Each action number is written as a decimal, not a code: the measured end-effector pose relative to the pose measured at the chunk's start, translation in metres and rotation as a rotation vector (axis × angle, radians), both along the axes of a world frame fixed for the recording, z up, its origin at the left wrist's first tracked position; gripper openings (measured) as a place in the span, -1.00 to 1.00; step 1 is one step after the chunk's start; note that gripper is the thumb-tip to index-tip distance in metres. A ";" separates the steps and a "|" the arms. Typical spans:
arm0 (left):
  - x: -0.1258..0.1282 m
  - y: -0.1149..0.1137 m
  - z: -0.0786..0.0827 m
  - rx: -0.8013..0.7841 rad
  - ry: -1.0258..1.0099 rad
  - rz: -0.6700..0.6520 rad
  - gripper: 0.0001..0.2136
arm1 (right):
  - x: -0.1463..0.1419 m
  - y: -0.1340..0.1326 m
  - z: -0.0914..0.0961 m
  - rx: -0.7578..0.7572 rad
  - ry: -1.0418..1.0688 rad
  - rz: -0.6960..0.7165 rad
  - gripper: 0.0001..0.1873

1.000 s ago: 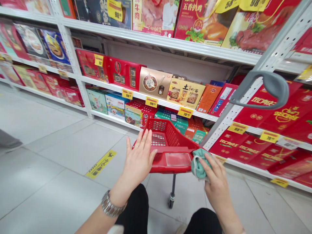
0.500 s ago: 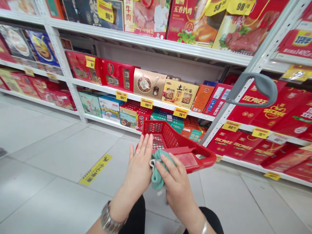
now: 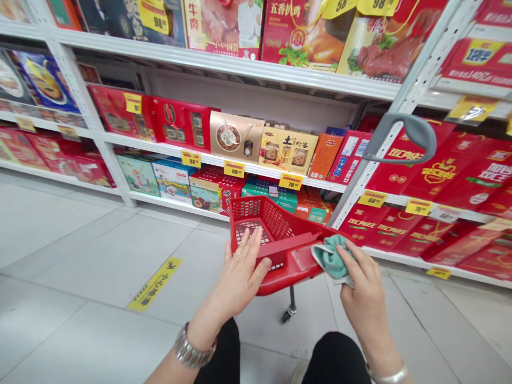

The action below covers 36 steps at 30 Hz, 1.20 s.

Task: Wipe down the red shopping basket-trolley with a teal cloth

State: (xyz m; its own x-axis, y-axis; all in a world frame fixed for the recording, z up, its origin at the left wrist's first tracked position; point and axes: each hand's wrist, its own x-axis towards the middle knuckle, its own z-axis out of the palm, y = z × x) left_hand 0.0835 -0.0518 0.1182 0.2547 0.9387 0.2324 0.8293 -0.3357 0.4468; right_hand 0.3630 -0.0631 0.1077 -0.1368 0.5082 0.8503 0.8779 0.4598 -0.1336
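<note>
Before the shelves (image 3: 224,65), we find the cart (image 3: 282,220). At its right side, our right grip (image 3: 352,266) pinches a bunched cloth (image 3: 333,258); over its near left edge, our left grip (image 3: 244,266) is spread, contact unclear. We judge wiping to be in hand; the next move calls for even pressure along the rim (image 3: 276,287).

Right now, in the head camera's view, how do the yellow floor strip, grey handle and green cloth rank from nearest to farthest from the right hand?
1. Green cloth: held in the right hand.
2. Grey handle: above and to the right in the picture.
3. Yellow floor strip: far over to the left.
</note>
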 end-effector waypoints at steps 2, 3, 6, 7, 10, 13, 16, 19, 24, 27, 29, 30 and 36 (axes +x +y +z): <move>0.002 0.002 -0.003 0.013 -0.061 -0.033 -0.42 | -0.021 -0.014 0.008 0.000 -0.018 0.094 -0.19; 0.002 0.005 -0.004 0.023 -0.087 -0.041 -0.43 | -0.035 -0.021 0.010 -0.004 -0.046 0.162 -0.22; 0.002 0.024 -0.005 0.035 -0.100 -0.007 -0.44 | -0.076 -0.037 0.004 -0.055 -0.176 0.327 -0.34; 0.003 0.033 -0.005 0.025 -0.081 0.017 -0.43 | -0.086 -0.039 0.000 -0.072 -0.196 0.338 -0.37; 0.009 0.057 -0.006 -0.050 -0.015 0.039 -0.41 | -0.098 -0.039 -0.012 -0.089 -0.154 0.302 -0.41; 0.018 0.070 -0.008 -0.115 0.031 -0.048 -0.42 | -0.087 -0.034 -0.016 -0.087 -0.117 0.321 -0.44; 0.027 0.070 -0.009 -0.123 0.108 -0.094 -0.42 | -0.065 -0.029 -0.012 -0.125 -0.115 0.353 -0.44; 0.036 0.064 -0.011 -0.144 0.156 -0.113 -0.43 | -0.035 -0.022 -0.011 -0.137 -0.063 0.300 -0.38; 0.048 0.050 -0.011 -0.153 0.139 -0.120 -0.45 | 0.029 0.006 -0.022 -0.089 0.056 0.142 -0.31; 0.055 0.043 -0.009 -0.155 0.173 -0.111 -0.46 | 0.069 0.038 -0.026 -0.102 0.133 0.049 -0.31; 0.062 0.038 -0.006 -0.143 0.197 -0.126 -0.45 | 0.090 0.058 -0.023 -0.141 0.204 -0.015 -0.34; 0.066 0.036 -0.005 -0.135 0.204 -0.134 -0.45 | 0.096 0.064 -0.020 -0.170 0.240 -0.043 -0.36; 0.094 0.020 -0.016 -0.160 0.048 -0.150 -0.43 | 0.068 0.021 -0.008 -0.210 0.248 -0.038 -0.34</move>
